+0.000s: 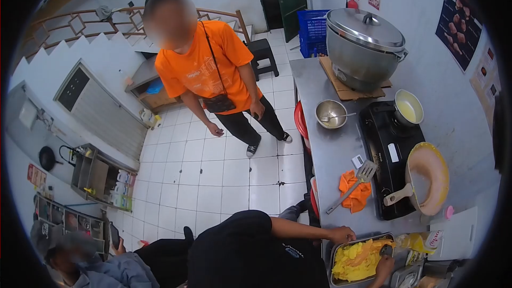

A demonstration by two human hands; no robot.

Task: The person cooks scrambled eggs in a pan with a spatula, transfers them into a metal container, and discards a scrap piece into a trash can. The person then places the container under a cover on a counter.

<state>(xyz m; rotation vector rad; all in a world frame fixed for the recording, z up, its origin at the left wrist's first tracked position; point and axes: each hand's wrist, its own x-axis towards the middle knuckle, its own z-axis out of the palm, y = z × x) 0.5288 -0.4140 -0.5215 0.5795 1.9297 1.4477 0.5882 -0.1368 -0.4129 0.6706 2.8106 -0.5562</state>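
My left hand (pixel 342 234) is closed at the upper left corner of a rectangular metal tray (pixel 332 273), apparently gripping its rim. Soft, lumpy yellow food with orange streaks (pixel 358 260) fills the tray. At the tray's right side, my right hand (pixel 384 268) is wrapped round a dark utensil (pixel 386 249), whose end rests over the food; its exact kind is unclear. A plastic bottle with yellow contents (pixel 424 242) lies just right of the tray. Beside my right hand sits a smaller metal container (pixel 406 277).
On the counter are a slotted turner (pixel 366 172) on an orange cloth (pixel 354 196), a black gas stove (pixel 381 133), a large pan (pixel 434 176), a small pot (pixel 409 108), a metal bowl (pixel 330 113) and a big lidded cooker (pixel 362 48). A person in orange (pixel 205 64) stands opposite; another sits lower left.
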